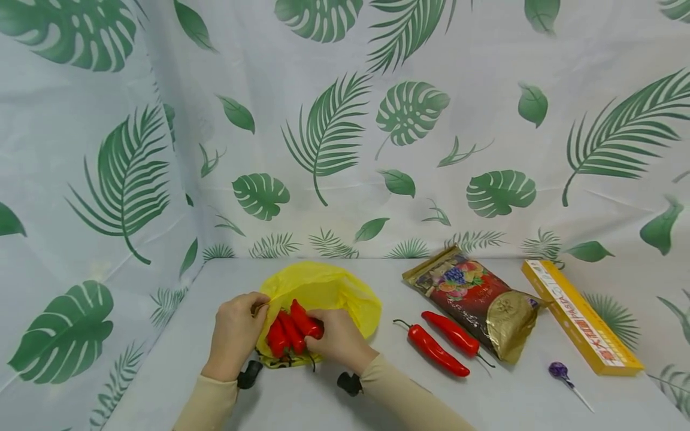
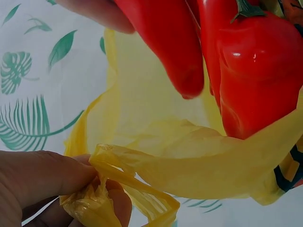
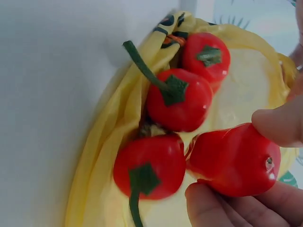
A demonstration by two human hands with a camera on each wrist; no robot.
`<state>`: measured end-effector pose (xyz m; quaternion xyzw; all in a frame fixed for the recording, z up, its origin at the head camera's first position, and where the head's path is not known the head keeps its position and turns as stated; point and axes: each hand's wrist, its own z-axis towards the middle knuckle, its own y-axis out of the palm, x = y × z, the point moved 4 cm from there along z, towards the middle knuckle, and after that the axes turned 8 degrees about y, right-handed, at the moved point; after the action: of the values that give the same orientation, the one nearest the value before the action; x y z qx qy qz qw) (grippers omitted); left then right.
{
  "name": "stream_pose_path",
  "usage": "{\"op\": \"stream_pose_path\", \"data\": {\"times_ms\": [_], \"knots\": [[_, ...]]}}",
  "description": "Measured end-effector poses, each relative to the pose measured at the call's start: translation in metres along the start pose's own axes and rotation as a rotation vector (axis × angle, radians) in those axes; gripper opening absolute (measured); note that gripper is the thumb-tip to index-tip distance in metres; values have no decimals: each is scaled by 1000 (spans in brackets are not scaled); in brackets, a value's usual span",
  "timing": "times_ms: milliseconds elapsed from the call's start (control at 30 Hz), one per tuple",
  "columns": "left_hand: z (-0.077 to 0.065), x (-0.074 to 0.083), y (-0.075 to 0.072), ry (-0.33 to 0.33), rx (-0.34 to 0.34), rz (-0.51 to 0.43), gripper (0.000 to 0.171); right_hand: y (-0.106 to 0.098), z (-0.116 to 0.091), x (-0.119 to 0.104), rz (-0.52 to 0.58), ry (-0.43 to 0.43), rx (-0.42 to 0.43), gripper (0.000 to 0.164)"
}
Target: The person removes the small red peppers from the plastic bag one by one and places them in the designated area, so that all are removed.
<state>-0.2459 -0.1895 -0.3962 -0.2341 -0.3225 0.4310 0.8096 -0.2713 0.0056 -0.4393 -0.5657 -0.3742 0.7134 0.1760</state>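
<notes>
The held pepper [image 3: 232, 161] is clamped between the thumb and fingers of the right hand [image 1: 339, 335]. The rim of the yellow bag [image 1: 363, 302] is pinched by the left hand [image 1: 237, 332]. In the left wrist view this grip is seen to be closed on a gathered, loop-like strip of plastic; in the head view it is shown only small. The wide end of the held pepper, with a small stub in place of a stem, is revealed by the right wrist view, while its narrow tip, above the bag's inside, is shown by the left wrist view.

The held pepper is placed at the bag's mouth, just left of the right hand, which partly covers it in the head view. Beside it, three stemmed peppers [image 3: 182, 99] are lodged in the bag, their green stems turned toward the person.

To the right, two loose peppers [image 1: 436, 350] are laid side by side on the table [image 1: 512, 395], well apart from the bag. Beyond them are placed a red and gold packet [image 1: 480, 293], a yellow pasta box [image 1: 584, 320] and a purple lollipop [image 1: 559, 371]. Behind everything, a leaf-patterned cloth [image 1: 345, 60] is hung.
</notes>
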Motion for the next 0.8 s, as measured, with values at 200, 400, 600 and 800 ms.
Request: {"op": "stream_pose_path", "data": {"times_ms": [200, 400, 600, 800], "knots": [[1, 1, 0, 14, 2, -5, 13, -19, -12, 7, 6, -7, 8, 46], [2, 5, 1, 16, 0, -17, 13, -39, -30, 16, 26, -22, 30, 46], [2, 7, 2, 10, -12, -23, 12, -62, -53, 35, 67, 29, 37, 48], [0, 8, 3, 10, -5, -31, 13, -79, -73, 51, 59, 68, 44, 49]]}}
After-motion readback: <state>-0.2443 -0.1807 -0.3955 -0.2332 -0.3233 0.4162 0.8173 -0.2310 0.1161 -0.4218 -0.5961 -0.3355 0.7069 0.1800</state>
